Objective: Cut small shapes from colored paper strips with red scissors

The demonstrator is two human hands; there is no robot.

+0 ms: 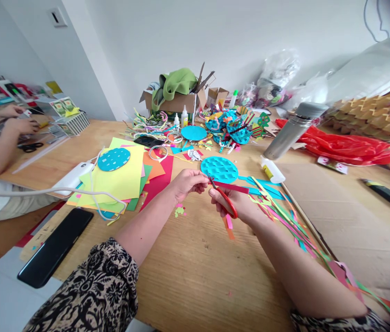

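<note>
My right hand (229,203) is closed around red-handled scissors (230,207), their blades pointing up and left toward my other hand. My left hand (191,181) pinches the left end of a dark red paper strip (234,187), close to the blade tips. This strip runs rightward past the blades and over my right hand. Just behind lies a blue disc (219,168) with a pattern of raised folds. Small yellow-green paper bits (180,210) are scattered on the wooden table (181,276) below my left hand.
Colored paper sheets (130,177), a dotted blue disc (113,159) and a black phone (55,246) are on the left. Cut paper strips (285,216), a glue bottle (273,170), a steel bottle (293,129) and cardboard (350,216) lie right. A co-worker's hands (20,122) are far left.
</note>
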